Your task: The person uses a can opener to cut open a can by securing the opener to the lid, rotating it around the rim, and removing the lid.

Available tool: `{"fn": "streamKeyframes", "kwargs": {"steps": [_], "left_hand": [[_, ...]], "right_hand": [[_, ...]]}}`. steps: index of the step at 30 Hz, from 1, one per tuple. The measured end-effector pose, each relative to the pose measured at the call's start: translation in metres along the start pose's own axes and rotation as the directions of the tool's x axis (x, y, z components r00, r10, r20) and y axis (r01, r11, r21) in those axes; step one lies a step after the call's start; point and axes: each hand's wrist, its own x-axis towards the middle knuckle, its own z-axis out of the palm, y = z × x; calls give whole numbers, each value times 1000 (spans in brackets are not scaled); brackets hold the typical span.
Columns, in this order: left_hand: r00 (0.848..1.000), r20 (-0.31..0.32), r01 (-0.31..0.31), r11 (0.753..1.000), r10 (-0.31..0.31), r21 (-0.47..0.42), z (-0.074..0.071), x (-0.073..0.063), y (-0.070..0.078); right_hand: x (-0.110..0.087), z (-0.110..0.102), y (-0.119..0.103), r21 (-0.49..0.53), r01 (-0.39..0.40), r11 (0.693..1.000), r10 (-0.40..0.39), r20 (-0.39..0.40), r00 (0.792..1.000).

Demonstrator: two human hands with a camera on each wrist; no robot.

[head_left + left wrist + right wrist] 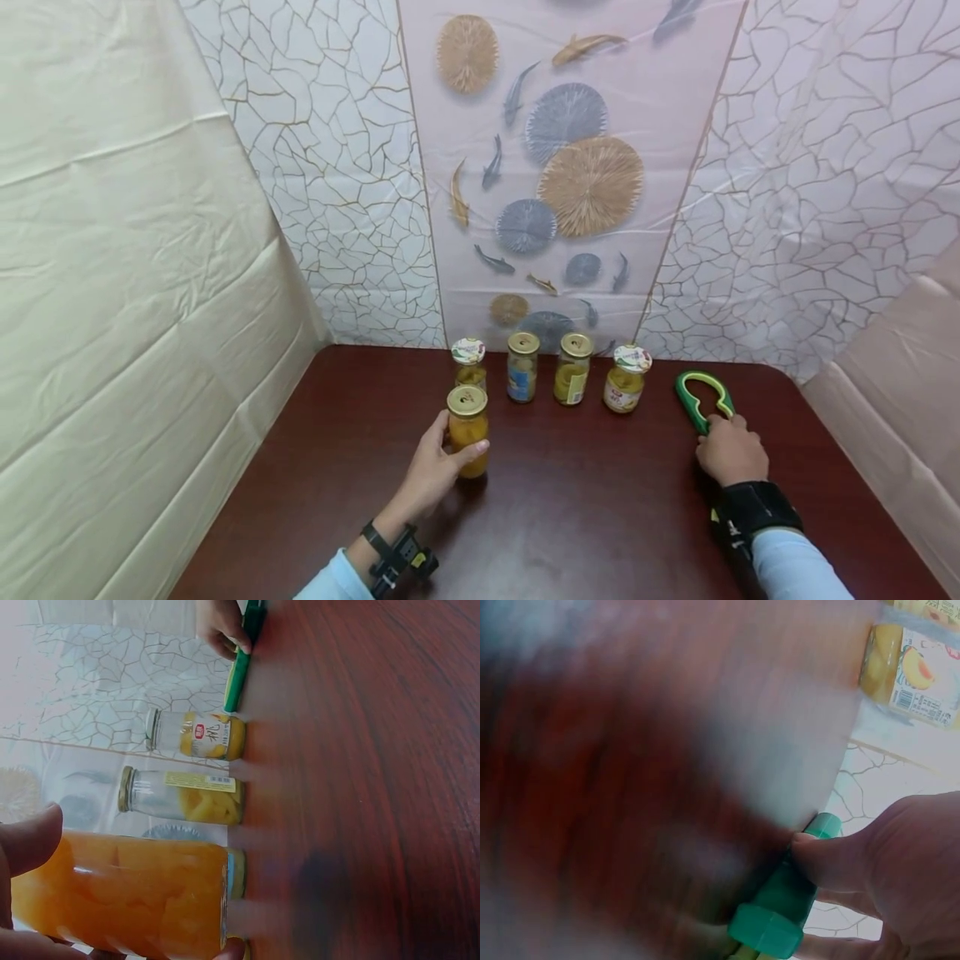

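Observation:
My left hand [435, 471] grips a glass jar of orange fruit [468, 432] with a gold lid, upright at the left-centre of the table. Its thumb lies across the front of the glass and the fingers go round the far side, partly hidden. In the left wrist view the jar [142, 892] fills the lower left, its base close over the table. Over on the right, my right hand [733, 450] holds the handle of a green jar opener [685, 398] with a looped head. The right wrist view shows the thumb pressed on the green handle [780, 896], fingers on its other side.
Along the back edge of the brown table [570, 508] stand a white-lidded jar [469, 353], partly behind the held one, a blue-labelled jar [522, 371], a gold-lidded jar with a yellow label [573, 372] and another white-lidded jar [625, 383]. Patterned cloth [360, 167] hangs behind.

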Motion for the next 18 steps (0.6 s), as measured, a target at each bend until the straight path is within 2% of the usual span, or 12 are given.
{"fn": "streamKeyframes", "kwargs": {"steps": [8, 12, 15, 18], "left_hand": [[1000, 9, -14, 1000, 14, -26, 2, -4, 4], [1000, 6, -22, 999, 22, -27, 3, -5, 5], [1000, 9, -27, 999, 27, -17, 3, -6, 6], [999, 14, -35, 999, 35, -8, 2, -6, 6]], "right_hand": [[6, -4, 1, 15, -4, 1000, 3, 42, 999], [7, -5, 5, 74, -50, 996, 45, 72, 996], [4, -7, 6, 124, -65, 990, 62, 29, 998], [-5, -13, 2, 172, -26, 985, 39, -75, 996]]}}
